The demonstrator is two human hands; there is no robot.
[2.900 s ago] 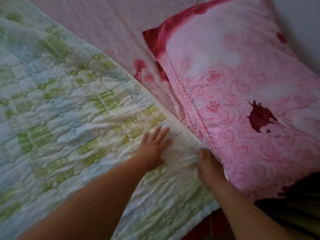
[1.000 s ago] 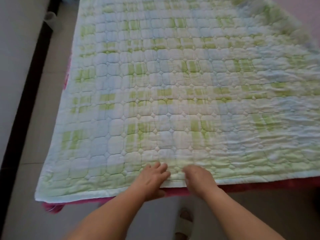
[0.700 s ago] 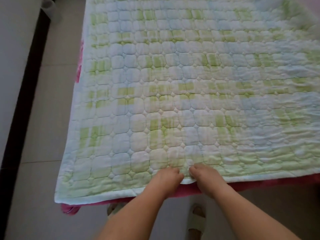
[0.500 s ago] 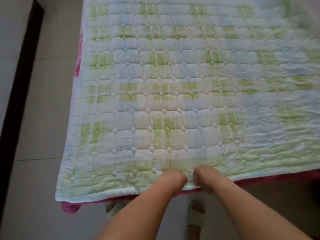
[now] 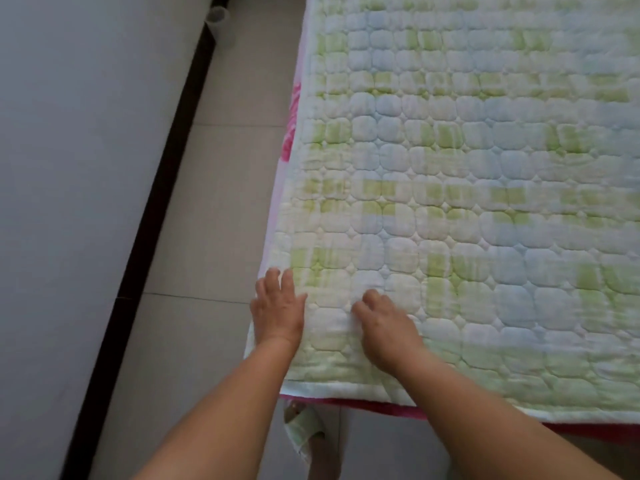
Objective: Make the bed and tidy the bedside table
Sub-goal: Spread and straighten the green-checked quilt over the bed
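A pale tiled floor (image 5: 214, 209) runs between a grey wall (image 5: 69, 168), edged at its foot by a dark skirting strip (image 5: 156, 202), and the bed on the right. Spread flat over that bed, and filling most of the view, lies a puffy quilted bedcover (image 5: 467, 168) checked in white, light green and pale blue. Its near-left corner sits just in front of the person, and its near hem runs off to the right. The left hand (image 5: 277, 311) rests on the bedcover's left edge close to that corner, palm down and fingers fairly straight, gripping nothing. The right hand (image 5: 386, 327) is just beside it, further in on the cover, knuckles raised and fingers bent down into the fabric (whether they pinch a fold or merely press cannot be told, the picture being soft). A pink bed sheet with red flower print (image 5: 291, 133) peeks out along the cover's left side, and a deep red strip of cloth (image 5: 346, 404) shows below the near hem. Beneath that hem a foot in a pale green slipper (image 5: 304, 431) stands on the tiles. Far off at the wall's base stands a small translucent tube (image 5: 218, 22).
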